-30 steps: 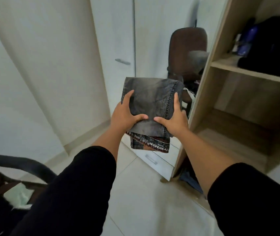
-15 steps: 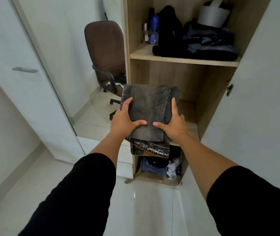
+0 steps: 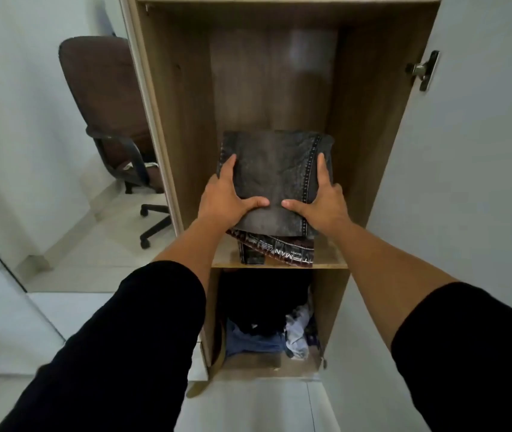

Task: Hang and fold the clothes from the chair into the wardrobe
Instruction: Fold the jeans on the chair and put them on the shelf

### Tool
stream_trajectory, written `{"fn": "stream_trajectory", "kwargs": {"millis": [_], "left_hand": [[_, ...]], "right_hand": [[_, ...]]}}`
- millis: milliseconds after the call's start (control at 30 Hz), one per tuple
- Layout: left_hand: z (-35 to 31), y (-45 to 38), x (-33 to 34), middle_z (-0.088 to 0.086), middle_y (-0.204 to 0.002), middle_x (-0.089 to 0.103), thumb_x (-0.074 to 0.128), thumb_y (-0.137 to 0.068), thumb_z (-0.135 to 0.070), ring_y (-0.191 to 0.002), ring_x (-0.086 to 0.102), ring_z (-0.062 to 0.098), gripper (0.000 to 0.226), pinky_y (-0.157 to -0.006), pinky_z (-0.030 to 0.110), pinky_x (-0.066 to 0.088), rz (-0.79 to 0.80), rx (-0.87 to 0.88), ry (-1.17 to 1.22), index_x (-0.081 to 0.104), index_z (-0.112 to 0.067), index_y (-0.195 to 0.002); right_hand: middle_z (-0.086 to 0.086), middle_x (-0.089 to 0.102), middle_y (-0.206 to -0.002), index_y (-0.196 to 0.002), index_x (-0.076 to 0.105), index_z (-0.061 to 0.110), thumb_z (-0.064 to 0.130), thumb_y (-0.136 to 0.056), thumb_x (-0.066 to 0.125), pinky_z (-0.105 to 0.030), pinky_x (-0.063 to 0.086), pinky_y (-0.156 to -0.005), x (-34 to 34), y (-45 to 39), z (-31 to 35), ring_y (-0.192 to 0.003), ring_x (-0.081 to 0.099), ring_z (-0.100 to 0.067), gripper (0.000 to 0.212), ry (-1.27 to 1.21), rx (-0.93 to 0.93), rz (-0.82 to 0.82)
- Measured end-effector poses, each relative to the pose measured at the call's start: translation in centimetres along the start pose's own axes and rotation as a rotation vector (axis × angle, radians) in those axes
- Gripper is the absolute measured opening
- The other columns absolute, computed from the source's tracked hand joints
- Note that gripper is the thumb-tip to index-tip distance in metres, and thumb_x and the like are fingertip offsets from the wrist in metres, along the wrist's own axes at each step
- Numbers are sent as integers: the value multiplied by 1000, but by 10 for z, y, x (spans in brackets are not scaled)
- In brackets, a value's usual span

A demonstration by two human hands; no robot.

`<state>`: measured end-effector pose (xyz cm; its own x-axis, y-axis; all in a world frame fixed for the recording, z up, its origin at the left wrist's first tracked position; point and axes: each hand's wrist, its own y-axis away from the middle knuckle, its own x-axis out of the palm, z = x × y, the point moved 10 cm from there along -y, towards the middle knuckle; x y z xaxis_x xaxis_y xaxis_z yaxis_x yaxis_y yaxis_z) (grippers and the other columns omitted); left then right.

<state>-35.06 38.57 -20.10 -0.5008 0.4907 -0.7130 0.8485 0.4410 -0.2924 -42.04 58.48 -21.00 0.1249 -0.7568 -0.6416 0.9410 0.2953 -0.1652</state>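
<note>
Your left hand (image 3: 226, 199) and right hand (image 3: 321, 201) grip the folded jeans (image 3: 272, 179) from either side, thumbs pressed on top, fingers curled along the edges. The jeans sit over the wardrobe shelf (image 3: 326, 260), long axis running from you toward the back panel, waistband end nearest you. They are faded charcoal denim, a stitched seam along the right edge.
</note>
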Motion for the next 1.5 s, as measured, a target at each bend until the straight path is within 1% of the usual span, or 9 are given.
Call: {"fn": "stream_trajectory", "kwargs": {"millis": [367, 700, 900, 1033, 1100, 1167, 1300, 1433, 1500], "left_hand": [[53, -42, 79, 15, -149, 31, 77, -61, -60, -134, 34, 34, 118, -107, 42, 33, -205, 187, 52, 8, -28, -151], [115, -178, 158, 18, -149, 29, 77, -62, -57, -135, 33, 37, 119, -108, 44, 32, -143, 23, 23, 4, -28, -151], [166, -255, 234, 13, -152, 27, 79, -58, -57, -138, 32, 31, 122, -112, 40, 32, -8, -85, 82, 9, -23, -151], [179, -298, 254, 12, -153, 25, 61, -53, -83, -139, 28, 34, 123, -113, 44, 30, 73, -132, -84, 14, -24, -151], [179, -313, 256, 12, -156, 16, 47, -57, -90, -143, 17, 33, 119, -116, 44, 22, 66, -104, -242, 19, -21, -150], [176, -327, 260, 11, -158, 8, 38, -62, -91, -146, 7, 31, 116, -118, 43, 13, 65, -52, -348, 21, -18, -150], [185, -339, 271, 8, -156, 21, 44, -62, -89, -142, 23, 29, 113, -116, 42, 22, 183, -107, -242, 23, -19, -149], [174, -327, 265, 15, -151, 30, 29, -66, -90, -139, 27, 32, 109, -112, 53, 25, -8, -72, -408, 32, -13, -144], [165, -315, 266, 11, -154, 27, 33, -82, -75, -141, 24, 28, 89, -112, 54, 24, -20, -42, -412, 31, -13, -146]], "right_hand": [[-22, 33, -137, -147, -11, 41, 48, -71, 76, -43, 35, -104, 52, -61, -62, -122, 42, -39, 116, 25, -241, -207], [-24, 31, -139, -148, -9, 39, 45, -74, 75, -41, 36, -103, 118, -216, -105, -124, 41, -42, 112, 85, -141, -110], [-23, 31, -146, -151, 2, 25, 47, -79, 69, -33, 29, -108, 173, -305, -161, -134, 29, -36, 100, 142, -57, 9], [-17, 5, -157, -152, 3, 24, 68, -83, 45, -45, 13, -118, 184, -352, -175, -144, 5, -36, 91, 411, -19, 39], [-9, -8, -159, -152, 5, 19, 69, -88, 30, -47, 4, -119, 190, -367, -176, -146, -7, -30, 85, 537, -31, 59], [-5, -7, -160, -152, 7, 15, 67, -91, 21, -46, 1, -119, 200, -382, -179, -147, -7, -26, 81, 572, -32, 105], [-8, 1, -160, -151, 8, 11, 63, -94, 16, -46, 4, -119, 210, -399, -186, -147, -1, -26, 78, 547, 2, 169], [-11, 12, -158, -149, 17, 10, 56, -96, 24, -51, 9, -117, 206, -392, -182, -146, 8, -30, 70, 521, -24, 82], [-10, 14, -157, -149, 18, 10, 48, -99, 23, -51, 12, -116, 200, -377, -178, -146, 7, -27, 62, 583, 1, 27]]}}
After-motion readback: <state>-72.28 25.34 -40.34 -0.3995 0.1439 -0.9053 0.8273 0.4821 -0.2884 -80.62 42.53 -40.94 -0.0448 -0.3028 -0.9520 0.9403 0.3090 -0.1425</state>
